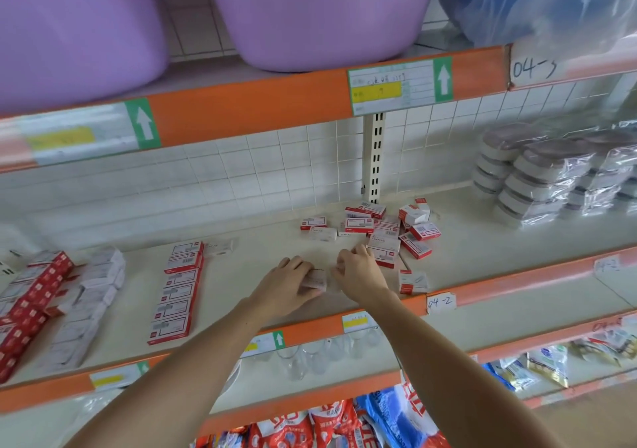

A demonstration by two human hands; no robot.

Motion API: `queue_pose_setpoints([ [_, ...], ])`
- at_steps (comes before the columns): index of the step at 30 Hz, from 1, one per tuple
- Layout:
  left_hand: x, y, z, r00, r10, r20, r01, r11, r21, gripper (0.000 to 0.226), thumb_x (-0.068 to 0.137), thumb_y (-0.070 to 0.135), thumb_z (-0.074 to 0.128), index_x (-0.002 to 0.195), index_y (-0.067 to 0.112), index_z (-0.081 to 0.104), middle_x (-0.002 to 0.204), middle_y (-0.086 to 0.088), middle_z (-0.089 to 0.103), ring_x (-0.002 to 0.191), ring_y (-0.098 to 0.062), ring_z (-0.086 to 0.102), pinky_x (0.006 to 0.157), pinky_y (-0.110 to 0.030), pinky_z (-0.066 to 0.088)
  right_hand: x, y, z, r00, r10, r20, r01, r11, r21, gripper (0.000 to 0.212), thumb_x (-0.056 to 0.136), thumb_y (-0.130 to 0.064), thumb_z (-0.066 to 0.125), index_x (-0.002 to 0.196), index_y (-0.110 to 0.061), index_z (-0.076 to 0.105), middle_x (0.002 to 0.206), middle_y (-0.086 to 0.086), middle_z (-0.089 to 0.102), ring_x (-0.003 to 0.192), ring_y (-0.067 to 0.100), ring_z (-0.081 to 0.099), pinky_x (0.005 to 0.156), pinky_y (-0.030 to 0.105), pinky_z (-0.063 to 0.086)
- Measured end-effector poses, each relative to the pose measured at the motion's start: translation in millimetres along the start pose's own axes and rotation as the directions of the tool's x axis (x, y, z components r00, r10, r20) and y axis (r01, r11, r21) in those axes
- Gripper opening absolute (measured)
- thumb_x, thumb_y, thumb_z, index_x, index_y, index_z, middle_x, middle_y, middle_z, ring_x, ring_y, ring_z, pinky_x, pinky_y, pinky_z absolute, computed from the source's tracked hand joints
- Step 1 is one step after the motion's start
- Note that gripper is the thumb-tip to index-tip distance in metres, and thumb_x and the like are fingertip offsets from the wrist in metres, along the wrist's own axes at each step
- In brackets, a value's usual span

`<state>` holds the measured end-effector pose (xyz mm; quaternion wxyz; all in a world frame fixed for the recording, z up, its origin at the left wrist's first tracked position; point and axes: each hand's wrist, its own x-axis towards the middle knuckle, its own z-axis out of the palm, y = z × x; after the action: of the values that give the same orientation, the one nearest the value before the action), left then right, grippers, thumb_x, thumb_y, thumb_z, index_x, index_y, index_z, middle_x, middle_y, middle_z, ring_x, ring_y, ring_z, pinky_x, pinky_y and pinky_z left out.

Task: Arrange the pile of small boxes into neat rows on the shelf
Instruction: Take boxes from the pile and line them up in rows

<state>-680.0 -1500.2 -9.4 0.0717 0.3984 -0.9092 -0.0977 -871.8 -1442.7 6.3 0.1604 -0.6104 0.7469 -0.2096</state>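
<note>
Wrapped round tubs point(537, 175) crowd the right of the shelf point(262, 251), and purple bins point(310, 17) hang overhead. A finished row of boxes point(177, 292) runs front to back on my left, long sides crosswise. The loose pile of small boxes point(386, 230) lies behind my hands, pointing every way. My left hand point(289, 284) curls its grip round one box point(315, 278), long axis roughly crosswise, mostly hidden by my fingers. My right hand point(360, 272) touches the pile's near edge; its grip I cannot tell.
</note>
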Motion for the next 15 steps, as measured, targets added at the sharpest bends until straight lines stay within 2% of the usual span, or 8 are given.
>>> queue_pose_setpoints([
  [3, -5.8, -11.3, -2.8, 0.996, -0.093, -0.016, 0.093, 0.995, -0.028, 0.056, 0.087, 0.060, 0.054, 0.121, 0.016, 0.058, 0.119, -0.001, 0.053, 0.110, -0.024, 0.049, 0.089, -0.040, 0.048, 1.7, -6.0, 5.7, 0.999, -0.034, 0.016, 0.031, 0.987, 0.160, 0.030, 0.095, -0.017, 0.048, 0.121, -0.013, 0.063, 0.122, 0.011, 0.048, 0.124, 0.028, 0.040, 0.102, 0.039, 0.042],
  [5, -9.2, -20.6, -0.9, 0.988, -0.145, -0.047, 0.143, 0.989, -0.046, 0.049, 0.090, 0.051, 0.062, 0.124, 0.015, 0.057, 0.120, -0.001, 0.053, 0.112, -0.024, 0.048, 0.090, -0.039, 0.047, 2.7, -8.9, 5.9, 0.996, -0.072, 0.058, 0.058, 0.973, 0.223, 0.042, 0.090, -0.003, 0.044, 0.124, -0.019, 0.064, 0.126, 0.008, 0.049, 0.126, 0.027, 0.037, 0.106, 0.036, 0.036],
  [8, -14.5, -28.9, 1.7, 0.977, -0.201, -0.078, 0.196, 0.978, -0.065, 0.049, 0.091, 0.047, 0.063, 0.127, 0.015, 0.055, 0.120, -0.002, 0.051, 0.112, -0.025, 0.048, 0.093, -0.037, 0.045, 4.3, -12.0, 5.3, 0.977, -0.123, 0.172, 0.092, 0.980, 0.177, 0.057, 0.085, 0.007, 0.037, 0.121, -0.026, 0.067, 0.130, 0.003, 0.053, 0.124, 0.027, 0.036, 0.103, 0.031, 0.033],
  [10, -16.7, -29.8, 3.9, 0.970, -0.221, -0.097, 0.214, 0.974, -0.081, 0.049, 0.090, 0.047, 0.063, 0.127, 0.015, 0.055, 0.120, -0.004, 0.051, 0.110, -0.027, 0.050, 0.093, -0.039, 0.046, 7.5, -11.2, 8.4, 0.969, -0.141, 0.202, 0.112, 0.983, 0.145, 0.058, 0.083, 0.008, 0.036, 0.113, -0.028, 0.070, 0.124, 0.002, 0.058, 0.120, 0.029, 0.040, 0.103, 0.034, 0.036],
  [12, -17.9, -28.7, 6.2, 0.965, -0.235, -0.117, 0.227, 0.971, -0.081, 0.049, 0.090, 0.049, 0.063, 0.125, 0.015, 0.056, 0.118, -0.005, 0.051, 0.107, -0.029, 0.052, 0.090, -0.041, 0.047, 10.4, -10.2, 10.7, 0.976, -0.133, 0.172, 0.100, 0.977, 0.187, 0.058, 0.078, 0.006, 0.036, 0.103, -0.032, 0.072, 0.112, 0.003, 0.060, 0.116, 0.032, 0.045, 0.101, 0.040, 0.041],
  [15, -22.7, -25.3, 12.7, 0.951, -0.253, -0.179, 0.245, 0.967, -0.065, 0.054, 0.088, 0.057, 0.055, 0.121, 0.015, 0.059, 0.112, -0.006, 0.053, 0.097, -0.031, 0.056, 0.082, -0.042, 0.049, 11.5, -11.6, 14.7, 0.984, -0.091, 0.154, 0.057, 0.976, 0.212, 0.051, 0.082, 0.000, 0.035, 0.102, -0.032, 0.070, 0.102, 0.001, 0.053, 0.111, 0.028, 0.042, 0.097, 0.036, 0.039],
])
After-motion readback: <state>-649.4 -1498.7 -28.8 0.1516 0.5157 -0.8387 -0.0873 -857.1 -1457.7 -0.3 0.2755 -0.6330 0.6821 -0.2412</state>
